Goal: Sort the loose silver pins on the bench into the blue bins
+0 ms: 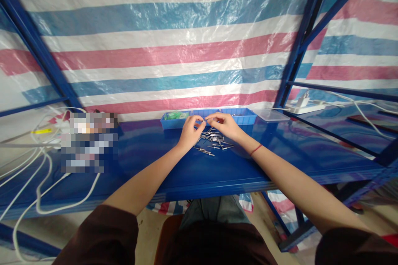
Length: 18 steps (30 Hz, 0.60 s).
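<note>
My left hand (190,131) is closed in a pinch, thumb against fingertips, above a pile of silvery pop rivets (212,136) on the blue table. Close by on the right, my right hand (224,124) also pinches, and its fingertips nearly meet those of the left. Whatever small item lies between the fingers is too small to make out. Right behind both hands stands a blue divided tray (174,124). Green material (176,115) fills its left compartment, and a few thin metal pieces (238,114) show in the right one. The hands partly hide its middle.
White cables (43,174) loop over the table's left side, near a blurred-out patch. A clear plastic lid (273,115) lies right of the tray. Farther right, a white power strip (307,107) sits behind a blue frame bar. A striped sheet (174,49) hangs behind.
</note>
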Tool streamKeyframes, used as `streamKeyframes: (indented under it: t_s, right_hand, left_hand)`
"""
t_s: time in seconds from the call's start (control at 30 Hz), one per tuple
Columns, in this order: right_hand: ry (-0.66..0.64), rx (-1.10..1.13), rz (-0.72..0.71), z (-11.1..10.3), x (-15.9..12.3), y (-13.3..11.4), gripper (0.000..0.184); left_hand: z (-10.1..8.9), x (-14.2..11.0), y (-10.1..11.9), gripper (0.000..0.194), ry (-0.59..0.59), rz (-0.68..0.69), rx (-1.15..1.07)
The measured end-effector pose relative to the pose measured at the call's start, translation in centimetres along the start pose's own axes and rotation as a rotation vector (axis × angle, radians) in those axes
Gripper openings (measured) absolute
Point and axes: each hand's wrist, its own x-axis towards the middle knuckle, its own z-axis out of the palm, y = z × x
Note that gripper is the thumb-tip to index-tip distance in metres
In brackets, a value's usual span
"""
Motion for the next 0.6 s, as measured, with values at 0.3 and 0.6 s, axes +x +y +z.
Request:
streamKeyframes:
  t_s: [0.3,0.6]
  right_hand:
    - [-0.027,-0.205,-0.044,-0.4,-0.2,-0.1,0.023]
    - [0.211,0.235,0.465,-0.7,0.6,2.1,0.024]
  left_hand:
    - [0.0,0.0,-0.1,0.015,0.025,0.004,0.014]
    - [0.4,0.0,-0.4,0.04,-0.078,-0.112,-0.032]
